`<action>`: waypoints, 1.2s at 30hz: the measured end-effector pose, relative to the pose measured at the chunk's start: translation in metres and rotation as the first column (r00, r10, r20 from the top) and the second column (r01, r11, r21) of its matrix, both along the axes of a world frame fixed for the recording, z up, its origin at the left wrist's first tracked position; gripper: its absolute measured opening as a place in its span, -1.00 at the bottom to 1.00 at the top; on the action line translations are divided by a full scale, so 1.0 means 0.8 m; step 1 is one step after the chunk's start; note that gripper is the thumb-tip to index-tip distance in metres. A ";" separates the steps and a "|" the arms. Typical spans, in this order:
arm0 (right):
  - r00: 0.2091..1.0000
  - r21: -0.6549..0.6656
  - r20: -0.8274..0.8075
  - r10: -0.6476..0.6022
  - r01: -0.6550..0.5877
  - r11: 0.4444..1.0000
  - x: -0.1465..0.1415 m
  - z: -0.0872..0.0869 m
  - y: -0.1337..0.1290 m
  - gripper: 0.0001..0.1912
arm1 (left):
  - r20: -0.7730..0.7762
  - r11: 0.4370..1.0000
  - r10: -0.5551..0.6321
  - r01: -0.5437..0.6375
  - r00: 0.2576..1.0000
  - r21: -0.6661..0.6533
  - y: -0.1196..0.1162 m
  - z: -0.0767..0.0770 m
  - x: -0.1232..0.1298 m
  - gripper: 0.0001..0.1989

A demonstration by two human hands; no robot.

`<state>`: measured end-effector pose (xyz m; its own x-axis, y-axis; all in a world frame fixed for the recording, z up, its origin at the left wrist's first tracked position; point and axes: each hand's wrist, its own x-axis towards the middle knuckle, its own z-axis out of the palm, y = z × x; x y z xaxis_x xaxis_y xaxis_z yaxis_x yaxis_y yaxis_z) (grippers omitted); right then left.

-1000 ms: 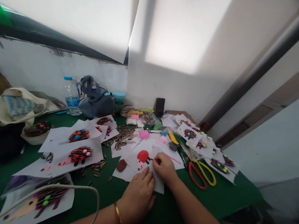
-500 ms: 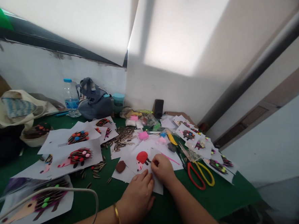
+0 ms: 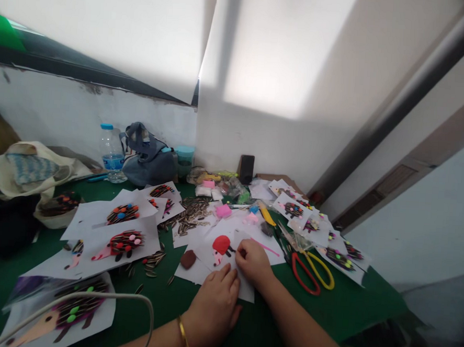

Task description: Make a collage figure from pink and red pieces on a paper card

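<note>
A red clay hedgehog (image 3: 221,245) with a pink snout and dark legs lies flat on a sheet of white paper (image 3: 203,254). My left hand (image 3: 217,297) rests flat on the lower part of this sheet, fingers stretched out just below the snout. My right hand (image 3: 252,261) is closed, its curled fingertips at the hedgehog's dark legs on the right side. Whatever lies in those fingertips is hidden. A lump of brown clay (image 3: 188,259) sits on the paper's left edge. Behind the hedgehog are pink clay (image 3: 223,210) and a heap of sunflower seeds (image 3: 194,213).
Scissors with red and yellow handles (image 3: 306,272) lie to the right. Finished hedgehog pictures (image 3: 127,243) are spread at left, others (image 3: 340,257) at far right. A white cable (image 3: 102,294) arches across the front left. A water bottle (image 3: 113,156) and blue bag (image 3: 148,160) stand behind.
Both hands keep nearly the same place and pose on the paper. The whole view has shifted very slightly; no object has visibly been moved.
</note>
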<state>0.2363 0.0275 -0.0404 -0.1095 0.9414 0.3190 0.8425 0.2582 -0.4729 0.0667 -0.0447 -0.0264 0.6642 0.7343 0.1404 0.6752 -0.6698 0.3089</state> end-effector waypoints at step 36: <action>0.992 0.020 -0.048 -0.115 0.116 0.993 0.014 0.006 -0.008 -0.94 | -0.072 0.997 0.045 -0.040 0.996 0.059 -0.001 -0.001 -0.004 -0.37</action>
<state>0.2473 0.0215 -0.0355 0.0149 0.9395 0.3422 0.8444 0.1714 -0.5075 0.0636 -0.0455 -0.0269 0.6427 0.7540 0.1356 0.7228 -0.6555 0.2190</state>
